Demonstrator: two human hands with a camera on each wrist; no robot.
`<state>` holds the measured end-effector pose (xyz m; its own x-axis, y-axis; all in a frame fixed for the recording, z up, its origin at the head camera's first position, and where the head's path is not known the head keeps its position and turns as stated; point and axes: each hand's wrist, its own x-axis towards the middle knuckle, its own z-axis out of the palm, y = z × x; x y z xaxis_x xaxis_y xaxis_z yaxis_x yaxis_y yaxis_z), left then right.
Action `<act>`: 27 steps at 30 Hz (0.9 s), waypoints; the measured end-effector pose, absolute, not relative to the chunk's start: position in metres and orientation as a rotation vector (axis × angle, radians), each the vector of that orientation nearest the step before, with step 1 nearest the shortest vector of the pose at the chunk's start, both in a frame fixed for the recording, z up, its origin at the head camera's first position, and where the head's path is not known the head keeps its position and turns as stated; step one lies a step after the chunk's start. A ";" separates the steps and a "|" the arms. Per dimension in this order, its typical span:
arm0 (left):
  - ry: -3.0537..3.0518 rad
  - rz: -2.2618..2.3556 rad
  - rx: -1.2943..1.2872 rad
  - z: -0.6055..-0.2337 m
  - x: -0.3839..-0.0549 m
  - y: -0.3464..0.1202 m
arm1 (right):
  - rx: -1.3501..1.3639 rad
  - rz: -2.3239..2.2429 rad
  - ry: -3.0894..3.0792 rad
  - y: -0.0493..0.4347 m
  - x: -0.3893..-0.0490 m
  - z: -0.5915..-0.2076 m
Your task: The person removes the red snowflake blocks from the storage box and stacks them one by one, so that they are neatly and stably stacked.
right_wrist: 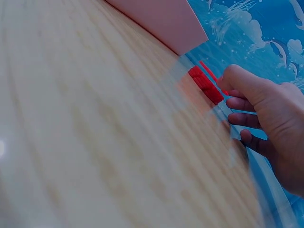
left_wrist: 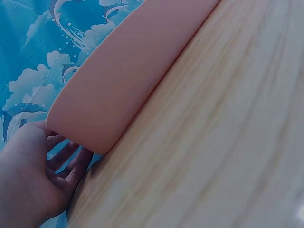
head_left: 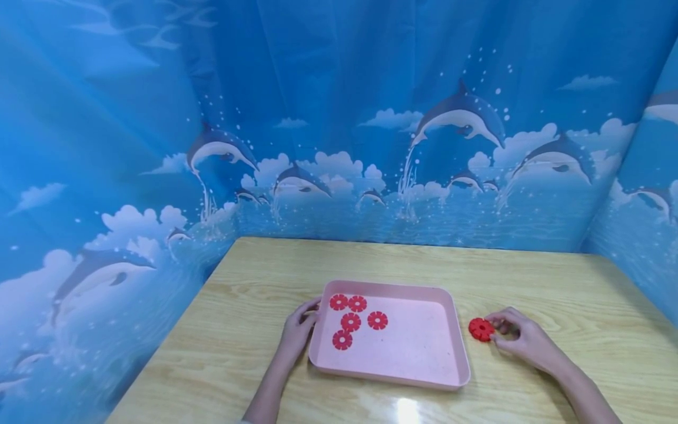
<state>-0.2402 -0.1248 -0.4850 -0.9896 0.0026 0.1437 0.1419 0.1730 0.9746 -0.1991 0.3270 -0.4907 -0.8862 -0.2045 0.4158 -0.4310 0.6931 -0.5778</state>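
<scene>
A pink tray [head_left: 392, 380] lies on the table with several red notched discs [head_left: 351, 322] flat in its left part. My left hand [head_left: 298, 331] touches the tray's left side, its fingers relaxed against the outer wall; the left wrist view shows the fingers by the tray's corner [left_wrist: 90, 128]. To the right of the tray, my right hand [head_left: 521, 338] pinches a red notched disc [head_left: 481, 330] between thumb and fingers. In the right wrist view that thin disc sits just above a small stack of red discs [right_wrist: 205, 85] on the table. From above, the held disc mostly hides the stack.
The wooden table [head_left: 275, 265] reaches back to a blue curtain [head_left: 339, 118] printed with dolphins and clouds. The same curtain hangs along the left and right sides. Light glares off the table's front [head_left: 406, 409].
</scene>
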 end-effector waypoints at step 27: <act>-2.332 -1.978 -0.150 -0.454 -0.225 -0.120 | 0.523 1.021 -2.594 0.324 -0.197 -0.486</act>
<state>-0.2248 -0.1198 -0.4540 -0.9920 0.0232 0.1239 0.1260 0.1618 0.9787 -0.1969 0.3240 -0.4861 -0.8873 -0.2209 0.4048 -0.4376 0.6804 -0.5878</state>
